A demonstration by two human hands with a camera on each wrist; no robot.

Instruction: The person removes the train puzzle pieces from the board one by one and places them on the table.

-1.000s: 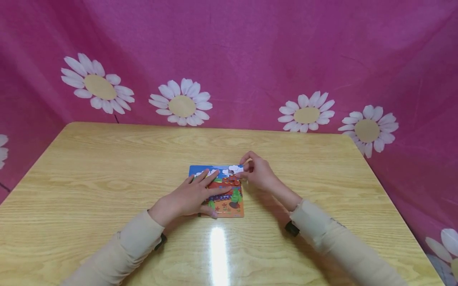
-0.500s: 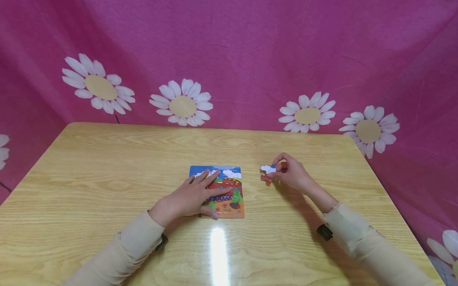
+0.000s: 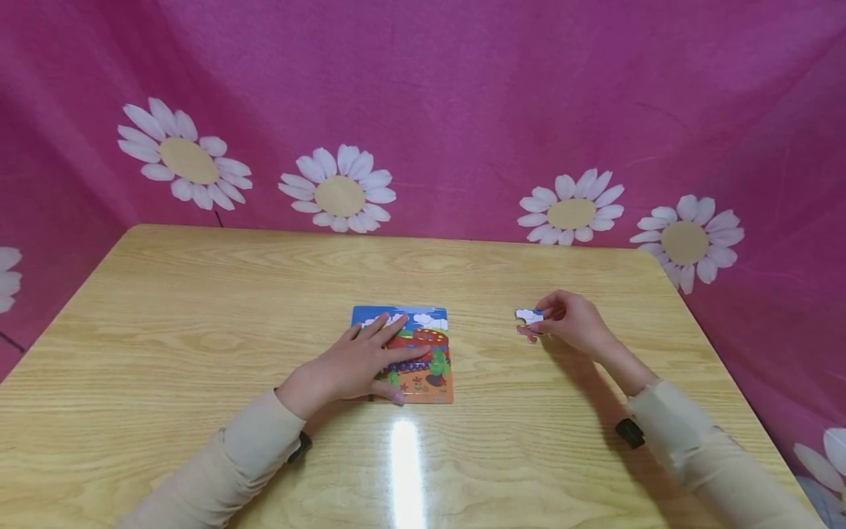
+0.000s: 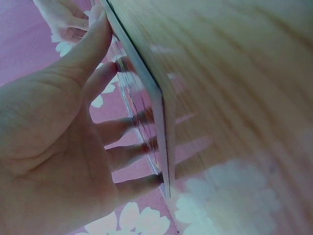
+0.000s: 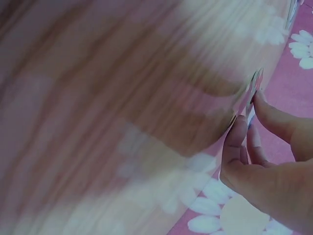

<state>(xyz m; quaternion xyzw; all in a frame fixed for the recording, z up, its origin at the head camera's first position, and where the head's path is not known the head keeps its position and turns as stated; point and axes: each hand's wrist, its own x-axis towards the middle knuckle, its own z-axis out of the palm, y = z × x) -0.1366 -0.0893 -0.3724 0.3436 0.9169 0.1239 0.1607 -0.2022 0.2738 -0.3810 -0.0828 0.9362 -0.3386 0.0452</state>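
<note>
A square jigsaw puzzle (image 3: 438,382) with blue sky, white clouds, a red shape and orange ground lies mid-table. Across its left part my left hand (image 3: 353,364) rests with spread fingers, covering much of the picture. The left wrist view shows the fingertips of that hand (image 4: 63,142) on the puzzle's face and the thumb at its near edge. To the right of the puzzle, my right hand (image 3: 573,323) pinches a jigsaw piece (image 3: 526,317) with cloud and red on it. In the right wrist view, thumb and fingers hold this piece (image 5: 254,88) close over the tabletop.
The wooden table (image 3: 231,294) has a glossy top with a bright light reflection (image 3: 405,470) in front of the puzzle. Behind it hangs a magenta cloth (image 3: 449,110) printed with white daisies, reaching down past the right edge.
My right hand has pulled the jigsaw piece off the puzzle's upper right corner and carried it to the right. The left hand has stayed in place on the puzzle.
</note>
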